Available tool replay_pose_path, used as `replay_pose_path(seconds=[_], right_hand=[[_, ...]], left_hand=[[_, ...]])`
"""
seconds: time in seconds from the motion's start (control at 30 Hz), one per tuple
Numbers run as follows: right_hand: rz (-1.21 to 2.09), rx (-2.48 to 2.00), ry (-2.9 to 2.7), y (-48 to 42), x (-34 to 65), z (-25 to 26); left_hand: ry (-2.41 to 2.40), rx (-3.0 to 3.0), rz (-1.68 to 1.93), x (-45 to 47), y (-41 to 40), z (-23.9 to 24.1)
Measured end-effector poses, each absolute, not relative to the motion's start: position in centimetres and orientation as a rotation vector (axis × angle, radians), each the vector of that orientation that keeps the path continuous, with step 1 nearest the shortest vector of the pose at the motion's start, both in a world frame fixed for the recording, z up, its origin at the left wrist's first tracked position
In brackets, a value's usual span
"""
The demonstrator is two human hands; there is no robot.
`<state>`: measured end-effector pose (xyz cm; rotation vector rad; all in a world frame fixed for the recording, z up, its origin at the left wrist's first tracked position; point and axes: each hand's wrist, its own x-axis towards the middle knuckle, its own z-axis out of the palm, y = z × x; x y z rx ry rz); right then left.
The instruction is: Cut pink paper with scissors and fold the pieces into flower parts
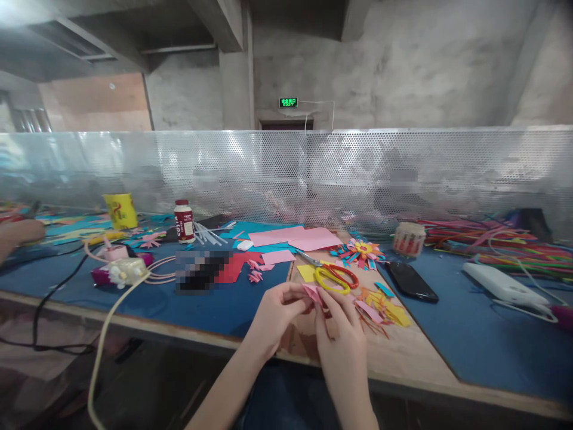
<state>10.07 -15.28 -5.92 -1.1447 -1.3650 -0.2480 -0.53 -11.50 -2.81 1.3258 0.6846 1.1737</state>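
Between my two hands is a small folded piece of pink paper (312, 292). My left hand (283, 309) pinches its left side, and my right hand (341, 325) grips its right side with thumb and fingers. Just beyond them lie scissors (336, 278) with yellow and red handles, partly over a yellow paper piece (306, 273). Right of my right hand is a heap of yellow, orange and pink paper scraps (385, 307). Small folded pink pieces (255, 272) rest to the left, near red paper (233, 267) and pink sheets (316, 239).
A colourful paper flower (362, 253), a phone (410, 281), a clear jar (409, 240) and a white power bank (504, 283) stand or lie rightward. Leftward are a bottle (183, 221), a yellow cup (120, 211) and a cabled power strip (128, 272). Another person's hand (22, 232) shows far left.
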Motion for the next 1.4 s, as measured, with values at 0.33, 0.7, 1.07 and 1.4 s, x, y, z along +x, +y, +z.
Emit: replay_pose_path(seconds=[0.33, 0.7, 1.07, 1.4], right_hand=[[-0.226, -1.117, -1.385, -15.12, 10.33, -6.03], [-0.200, -1.147, -1.373, -15.15, 10.28, -5.81], [-0.183, -1.129, -1.378, -15.10, 10.29, -5.97], [0.086, -1.145, -1.329, -15.93, 10.57, -5.74]], left_hand=[[0.685, 1.393, 1.169, -0.59, -11.63, -2.60], [0.707, 1.424, 1.169, -0.61, -11.73, -2.73], [0.722, 1.422, 1.171, -0.70, -11.48, -3.09], [0.721, 1.405, 1.209, -0.60, -11.57, -2.93]])
